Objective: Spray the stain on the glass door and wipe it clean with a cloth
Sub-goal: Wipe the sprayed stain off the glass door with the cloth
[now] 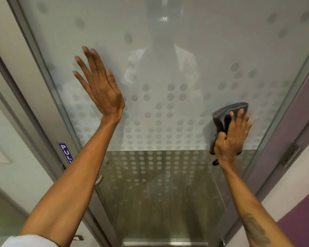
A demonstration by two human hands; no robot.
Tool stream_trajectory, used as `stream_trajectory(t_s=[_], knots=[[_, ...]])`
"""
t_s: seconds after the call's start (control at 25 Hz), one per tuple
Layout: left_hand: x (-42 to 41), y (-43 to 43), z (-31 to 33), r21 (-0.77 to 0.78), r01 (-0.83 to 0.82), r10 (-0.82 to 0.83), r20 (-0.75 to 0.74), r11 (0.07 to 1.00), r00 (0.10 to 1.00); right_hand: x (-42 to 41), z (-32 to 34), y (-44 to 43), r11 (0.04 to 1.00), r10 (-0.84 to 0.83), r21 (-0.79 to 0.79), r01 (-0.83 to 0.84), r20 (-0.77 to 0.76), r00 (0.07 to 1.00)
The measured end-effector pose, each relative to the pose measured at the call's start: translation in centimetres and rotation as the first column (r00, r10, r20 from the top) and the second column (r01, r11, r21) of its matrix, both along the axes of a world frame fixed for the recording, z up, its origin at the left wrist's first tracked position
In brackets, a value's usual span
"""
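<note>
A frosted glass door (168,50) with a pattern of clear dots fills the view in front of me. My right hand (233,136) presses a folded dark grey cloth (225,114) flat against the glass at the right, just above where the frosting ends. My left hand (100,82) is raised at the left with its fingers spread and holds nothing; it lies on or very near the glass. I cannot make out a stain on the glass. No spray bottle is in view.
A metal door frame (48,97) runs down the left with a blue PULL sticker (66,152) and a curved handle (99,180) below it. A hinge (290,155) sits on the right frame beside a purple wall (303,227). My blurred reflection shows in the glass.
</note>
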State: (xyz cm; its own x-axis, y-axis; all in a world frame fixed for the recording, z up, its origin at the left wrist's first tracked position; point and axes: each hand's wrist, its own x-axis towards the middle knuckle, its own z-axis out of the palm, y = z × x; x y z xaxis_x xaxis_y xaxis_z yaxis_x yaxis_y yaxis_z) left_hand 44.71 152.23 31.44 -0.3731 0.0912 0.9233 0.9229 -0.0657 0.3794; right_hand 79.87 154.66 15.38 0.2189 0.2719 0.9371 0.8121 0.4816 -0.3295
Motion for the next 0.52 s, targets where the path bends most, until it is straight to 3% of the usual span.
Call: stream_trajectory(t_s=[0.12, 0.2, 0.36, 0.52], knots=[[0.1, 0.1, 0.1, 0.0, 0.01, -0.01, 0.015, 1.0, 1.0, -5.3, -1.3, -1.2, 0.998, 0.049, -0.019, -0.063, -0.411, 0.91], [0.1, 0.2, 0.0, -0.001, 0.005, -0.005, 0.022, 1.0, 1.0, -9.2, -2.0, -1.9, 0.994, 0.077, -0.025, -0.107, -0.534, 0.842], [0.1, 0.4, 0.1, 0.001, 0.009, -0.009, 0.026, 1.0, 1.0, -17.6, -2.9, -3.4, 0.969, 0.145, -0.13, -0.21, -0.392, 0.908], [-0.1, 0.1, 0.0, -0.01, 0.029, -0.029, 0.014, 1.0, 0.999, -25.8, -5.2, -5.5, 0.942, 0.283, -0.194, -0.276, 0.009, 0.959]])
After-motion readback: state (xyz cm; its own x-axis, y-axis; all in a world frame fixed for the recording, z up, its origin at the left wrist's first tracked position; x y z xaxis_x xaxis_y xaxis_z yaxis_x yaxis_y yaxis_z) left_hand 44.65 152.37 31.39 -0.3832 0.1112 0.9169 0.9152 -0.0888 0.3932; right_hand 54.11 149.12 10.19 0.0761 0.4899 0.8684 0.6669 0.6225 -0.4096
